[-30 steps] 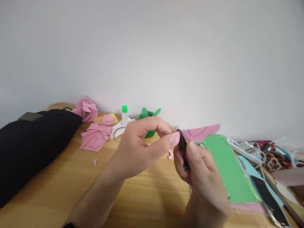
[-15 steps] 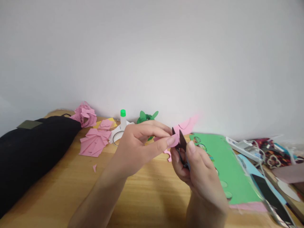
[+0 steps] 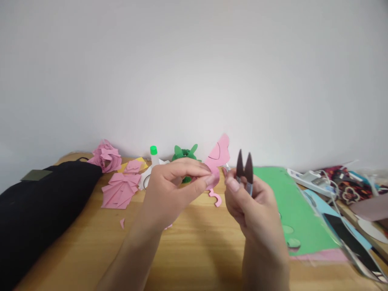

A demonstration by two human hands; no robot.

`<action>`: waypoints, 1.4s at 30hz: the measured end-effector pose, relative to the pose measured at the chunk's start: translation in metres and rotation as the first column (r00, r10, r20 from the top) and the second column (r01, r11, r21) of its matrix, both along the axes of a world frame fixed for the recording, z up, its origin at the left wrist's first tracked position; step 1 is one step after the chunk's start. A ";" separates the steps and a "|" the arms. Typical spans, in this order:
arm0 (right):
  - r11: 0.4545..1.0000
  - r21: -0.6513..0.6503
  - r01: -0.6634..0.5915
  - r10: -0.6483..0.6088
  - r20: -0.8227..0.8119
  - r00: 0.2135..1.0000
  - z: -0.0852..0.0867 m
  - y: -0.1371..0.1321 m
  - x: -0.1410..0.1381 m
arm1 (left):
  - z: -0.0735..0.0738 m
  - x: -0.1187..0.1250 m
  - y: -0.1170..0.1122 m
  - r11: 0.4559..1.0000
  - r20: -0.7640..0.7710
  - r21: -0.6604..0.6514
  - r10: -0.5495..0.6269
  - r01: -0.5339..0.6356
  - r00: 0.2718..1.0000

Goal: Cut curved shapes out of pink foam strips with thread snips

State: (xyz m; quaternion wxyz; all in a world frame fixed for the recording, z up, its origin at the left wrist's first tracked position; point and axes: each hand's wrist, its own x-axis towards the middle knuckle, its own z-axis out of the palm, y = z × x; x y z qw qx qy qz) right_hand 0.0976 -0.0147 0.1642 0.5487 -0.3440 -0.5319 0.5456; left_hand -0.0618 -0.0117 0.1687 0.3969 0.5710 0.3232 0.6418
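Bag (image 3: 36, 210): black, lying lengthwise along the left end of the wooden table (image 3: 197, 258), apparently kept out of the working space.
Paper flower (image 3: 106, 155): pink, set against the wall beyond the bag's end, with flat pink folded pieces (image 3: 119, 190) just in front of it.
Glue stick (image 3: 154, 155): upright by the wall, green cap on. A green paper ornament (image 3: 184, 153) stands just right of it, partly hidden by fingers.
Left hand (image 3: 169, 190): raised above the table, with thumb and forefinger pinched shut on the lower end of the pink paper piece. The grip seems chosen to leave the pencilled curve uncovered.
Pink paper piece (image 3: 218, 155): in the air at centre frame, between the two hands. Its long axis rises from the pinch up and to the right, with the upper end toward the wall and the drawn face toward the camera.
Offcut (image 3: 216, 198): small, pink and hook-shaped, on the table below the paper.
Snips (image 3: 245, 167): near vertical with both points up, the blades a little apart and gripping nothing. They are just right of the paper, not touching it.
Right hand (image 3: 254, 206): closed round the snips' handle without squeezing the blades together, probably holding the tool ready beside the sheet.
Green sheet (image 3: 291, 202): flat on the table right of the hands, with oval shapes near its front edge.
Power strip (image 3: 312, 178): white, at the far right among blurred craft clutter.
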 end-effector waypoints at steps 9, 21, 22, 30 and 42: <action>0.976 0.118 0.182 -0.197 0.139 0.970 0.005 -0.002 -0.006 | -0.001 0.004 -0.001 0.999 -0.072 0.005 0.046 -0.046 0.996; 0.964 0.213 0.157 -0.205 0.227 0.952 0.008 0.000 0.001 | 0.000 0.006 0.000 0.997 -0.084 -0.017 0.070 -0.072 0.994; 0.958 0.222 0.180 -0.230 0.224 0.947 0.011 -0.001 0.007 | -0.001 0.007 0.000 0.997 -0.082 -0.034 0.067 -0.070 0.994; 0.870 -0.033 0.492 -0.339 0.686 0.644 0.006 0.022 0.106 | -0.003 0.008 0.002 0.988 -0.060 0.012 0.157 -0.156 0.986; 0.849 0.030 0.528 -0.450 0.564 0.692 -0.007 0.022 0.093 | -0.010 0.029 -0.003 0.997 0.033 -0.033 0.065 -0.064 0.997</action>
